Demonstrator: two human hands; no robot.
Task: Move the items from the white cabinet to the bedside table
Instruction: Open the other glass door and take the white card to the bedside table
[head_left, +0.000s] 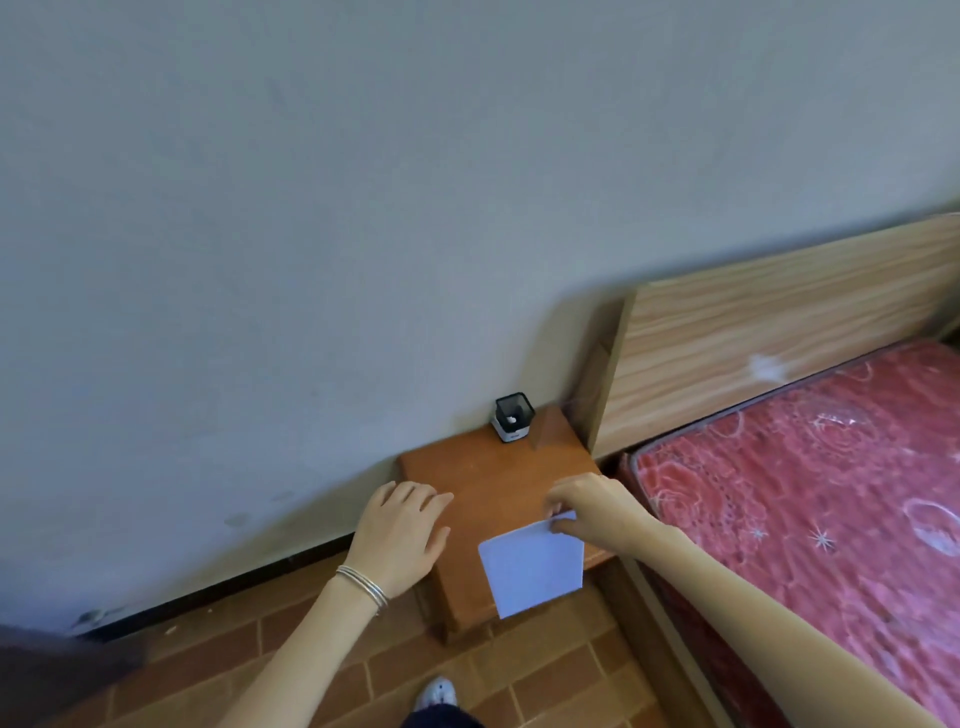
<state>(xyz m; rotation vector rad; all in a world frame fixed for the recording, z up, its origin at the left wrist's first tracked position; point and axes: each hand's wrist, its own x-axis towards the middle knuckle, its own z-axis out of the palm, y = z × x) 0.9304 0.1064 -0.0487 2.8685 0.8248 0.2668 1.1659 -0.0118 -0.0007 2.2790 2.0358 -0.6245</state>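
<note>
The brown wooden bedside table (493, 478) stands against the wall, left of the bed. My right hand (592, 506) pinches the top edge of a white sheet of paper (532, 569), which hangs over the table's near right part. My left hand (402, 532) hovers flat over the table's left edge, fingers spread, holding nothing. At the table's far edge sits a small black and white square pen holder (514, 418) beside a raised brown wooden corner piece (550, 431). The white cabinet is out of view.
The bed with a red patterned mattress (810, 493) and a wooden headboard (779, 353) lies on the right. A grey wall (363, 208) rises behind the table. Brown brick-pattern floor (291, 660) lies below, with my shoe (439, 693) on it.
</note>
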